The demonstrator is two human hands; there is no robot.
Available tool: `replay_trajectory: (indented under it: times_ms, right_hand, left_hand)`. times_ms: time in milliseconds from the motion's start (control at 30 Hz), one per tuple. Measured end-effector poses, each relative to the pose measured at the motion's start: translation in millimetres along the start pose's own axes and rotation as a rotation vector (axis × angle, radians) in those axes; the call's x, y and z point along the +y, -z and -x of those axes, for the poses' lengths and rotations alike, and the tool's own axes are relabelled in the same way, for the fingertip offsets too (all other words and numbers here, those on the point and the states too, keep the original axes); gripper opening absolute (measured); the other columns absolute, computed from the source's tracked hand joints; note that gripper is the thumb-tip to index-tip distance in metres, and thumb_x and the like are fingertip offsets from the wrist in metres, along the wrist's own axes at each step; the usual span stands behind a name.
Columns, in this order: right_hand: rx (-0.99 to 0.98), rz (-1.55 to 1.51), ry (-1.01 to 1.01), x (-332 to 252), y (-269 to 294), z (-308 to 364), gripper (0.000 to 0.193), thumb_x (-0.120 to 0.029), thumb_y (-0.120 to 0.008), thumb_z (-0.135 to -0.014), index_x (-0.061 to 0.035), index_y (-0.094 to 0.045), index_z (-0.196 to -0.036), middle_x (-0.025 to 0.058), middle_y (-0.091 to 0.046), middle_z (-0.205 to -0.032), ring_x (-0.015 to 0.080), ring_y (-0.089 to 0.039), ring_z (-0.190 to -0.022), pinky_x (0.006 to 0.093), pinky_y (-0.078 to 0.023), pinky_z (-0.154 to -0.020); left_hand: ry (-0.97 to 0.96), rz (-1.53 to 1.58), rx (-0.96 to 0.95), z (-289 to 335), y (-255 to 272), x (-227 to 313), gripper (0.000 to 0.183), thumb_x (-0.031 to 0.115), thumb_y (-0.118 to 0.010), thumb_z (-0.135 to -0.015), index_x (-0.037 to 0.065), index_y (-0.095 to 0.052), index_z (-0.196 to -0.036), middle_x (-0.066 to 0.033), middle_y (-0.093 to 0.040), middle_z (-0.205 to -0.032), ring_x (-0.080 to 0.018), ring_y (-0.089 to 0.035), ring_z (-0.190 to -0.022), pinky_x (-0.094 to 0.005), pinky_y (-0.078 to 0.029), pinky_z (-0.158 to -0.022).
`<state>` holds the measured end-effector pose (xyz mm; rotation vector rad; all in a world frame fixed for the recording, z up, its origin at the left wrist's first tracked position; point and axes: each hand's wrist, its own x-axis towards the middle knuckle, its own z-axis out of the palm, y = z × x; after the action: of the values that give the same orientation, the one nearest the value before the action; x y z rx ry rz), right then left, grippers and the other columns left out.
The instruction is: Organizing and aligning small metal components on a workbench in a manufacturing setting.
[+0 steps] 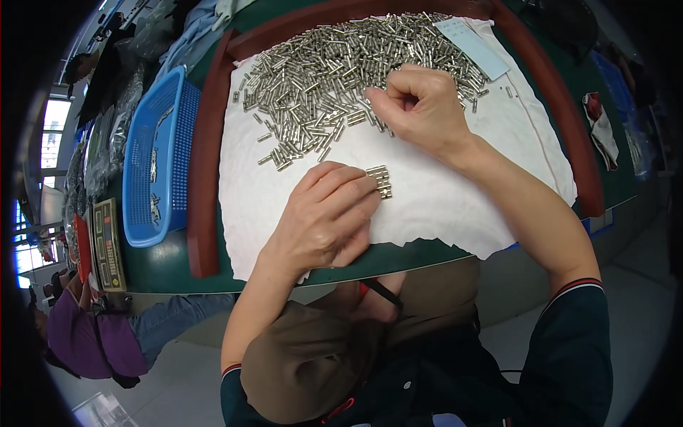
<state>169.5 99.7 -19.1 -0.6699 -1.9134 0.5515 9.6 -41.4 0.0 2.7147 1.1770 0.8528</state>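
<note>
A big heap of small silvery metal pins lies on a white cloth at the far side of the table. My left hand rests low on the cloth, its fingers bent over a neat block of metal pins set side by side. The block's right end shows past the fingertips; the rest is under the hand. Over the near edge of the heap is my right hand, thumb and fingers curled closed. What sits in its grip, if anything, is hidden.
Dark red wooden bars border the cloth at left, back and right. Left of them stands a blue plastic basket holding some pins, near a calculator-like device. A pale blue card lies at the heap's right. Another person is at lower left.
</note>
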Motion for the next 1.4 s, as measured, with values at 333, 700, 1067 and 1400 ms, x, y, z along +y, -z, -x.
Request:
replay_trajectory:
  times_ms: [333,700,1067,1400]
  right_hand:
    - [-0.029,-0.027,0.009,-2.8,-5.3,-7.5,0.034,-0.011,-0.070,-0.076,-0.0050,-0.048,-0.051,0.0057,-0.046,-0.046,0.0199,-0.047,-0.045,0.0347,-0.036,-0.044]
    - [-0.141,-0.003,-0.019,9.9,10.4,5.7,0.043,0.003,-0.066,-0.085,-0.0032,-0.033,-0.060,0.0002,-0.031,-0.059,0.0094,-0.028,-0.054,0.0300,-0.020,-0.049]
    - [-0.131,0.030,-0.020,18.3,21.5,7.7,0.042,0.002,-0.065,-0.087,-0.0033,-0.035,-0.059,-0.0001,-0.032,-0.058,0.0098,-0.028,-0.053,0.0304,-0.020,-0.050]
    - [-0.007,-0.078,-0.041,-2.9,-4.6,-5.5,0.034,-0.005,-0.072,-0.074,-0.0046,-0.048,-0.051,0.0036,-0.046,-0.047,0.0147,-0.042,-0.044,0.0315,-0.031,-0.042]
  left_hand:
    - [0.104,0.027,0.070,0.8,5.0,-7.3,0.033,0.008,-0.067,-0.064,0.000,-0.066,-0.096,-0.0129,-0.065,-0.105,-0.0303,-0.063,-0.097,-0.0427,-0.049,-0.086]
    - [0.168,0.027,0.270,0.2,-35.0,-3.3,0.025,0.014,-0.073,-0.073,0.000,-0.062,-0.090,-0.0131,-0.058,-0.098,-0.0289,-0.057,-0.091,-0.0392,-0.048,-0.080]
    - [0.008,0.059,0.241,-8.6,-29.8,1.3,0.026,0.018,-0.070,-0.075,-0.002,-0.059,-0.087,-0.0165,-0.056,-0.102,-0.0312,-0.056,-0.100,-0.0417,-0.046,-0.088]
    - [0.041,-0.097,-0.208,25.1,40.1,-1.5,0.041,0.032,-0.063,-0.086,0.001,-0.063,-0.113,-0.0186,-0.057,-0.129,-0.0350,-0.057,-0.118,-0.0461,-0.047,-0.098]
